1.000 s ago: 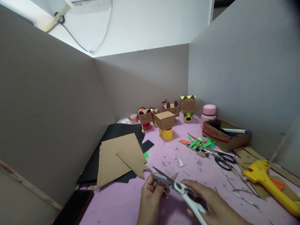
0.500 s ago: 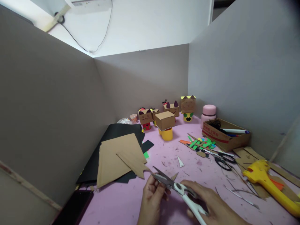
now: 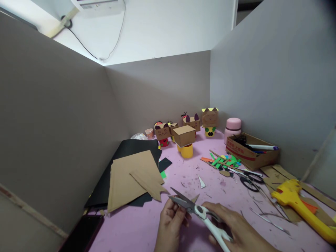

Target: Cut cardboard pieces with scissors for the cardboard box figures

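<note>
Grey partitions [image 3: 162,87] enclose the pink bench [image 3: 126,227], and at its near middle my right grip [image 3: 235,224] is clamped on the white-handled scissors [image 3: 201,211], blades parted and pointing far left. My left grip [image 3: 170,220] curls against the blades; I cannot tell whether it pinches anything, though a pointed brown scrap [image 3: 195,198] shows just beyond. I judge this a cutting step, calling for a careful squeeze, left fingertips kept clear.

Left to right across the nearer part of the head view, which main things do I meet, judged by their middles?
Phone, cardboard sheet, left hand, white-handled scissors, right hand, yellow tool.
</note>
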Demonstrator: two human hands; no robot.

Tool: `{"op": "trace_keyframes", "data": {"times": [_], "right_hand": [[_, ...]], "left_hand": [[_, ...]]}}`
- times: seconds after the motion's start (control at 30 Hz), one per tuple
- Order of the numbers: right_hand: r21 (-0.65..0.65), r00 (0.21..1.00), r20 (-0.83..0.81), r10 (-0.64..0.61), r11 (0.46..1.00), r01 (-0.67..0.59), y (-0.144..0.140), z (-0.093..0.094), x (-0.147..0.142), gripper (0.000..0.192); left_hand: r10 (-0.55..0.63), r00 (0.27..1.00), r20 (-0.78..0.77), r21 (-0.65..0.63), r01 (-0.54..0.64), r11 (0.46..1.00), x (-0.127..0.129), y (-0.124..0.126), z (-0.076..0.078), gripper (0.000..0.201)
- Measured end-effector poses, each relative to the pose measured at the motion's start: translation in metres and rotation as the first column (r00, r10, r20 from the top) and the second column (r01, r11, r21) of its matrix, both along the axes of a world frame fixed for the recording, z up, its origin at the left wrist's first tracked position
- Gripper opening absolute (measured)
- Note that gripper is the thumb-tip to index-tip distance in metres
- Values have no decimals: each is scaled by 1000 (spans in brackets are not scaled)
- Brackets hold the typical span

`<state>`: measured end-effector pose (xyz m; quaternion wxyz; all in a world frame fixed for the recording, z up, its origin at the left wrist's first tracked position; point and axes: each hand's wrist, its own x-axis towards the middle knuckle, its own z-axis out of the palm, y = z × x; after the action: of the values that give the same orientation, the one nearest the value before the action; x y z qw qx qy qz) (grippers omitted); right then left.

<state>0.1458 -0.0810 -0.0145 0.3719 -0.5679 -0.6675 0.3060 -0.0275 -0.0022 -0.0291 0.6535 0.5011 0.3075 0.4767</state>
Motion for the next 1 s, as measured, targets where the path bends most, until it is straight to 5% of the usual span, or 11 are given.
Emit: {"op": "trace_keyframes", "data": {"times": [0.5, 1.0], "right_hand": [[46, 999, -1, -53, 998, 53, -3, 0, 2, 42], [36, 992, -117, 53, 998, -49, 6, -11, 8, 45]], "left_hand": [[-8, 1000, -5, -22, 7, 1000, 1, 1, -2, 33], [-4, 1000, 10, -52, 4, 999, 1, 2, 1, 31]]}}
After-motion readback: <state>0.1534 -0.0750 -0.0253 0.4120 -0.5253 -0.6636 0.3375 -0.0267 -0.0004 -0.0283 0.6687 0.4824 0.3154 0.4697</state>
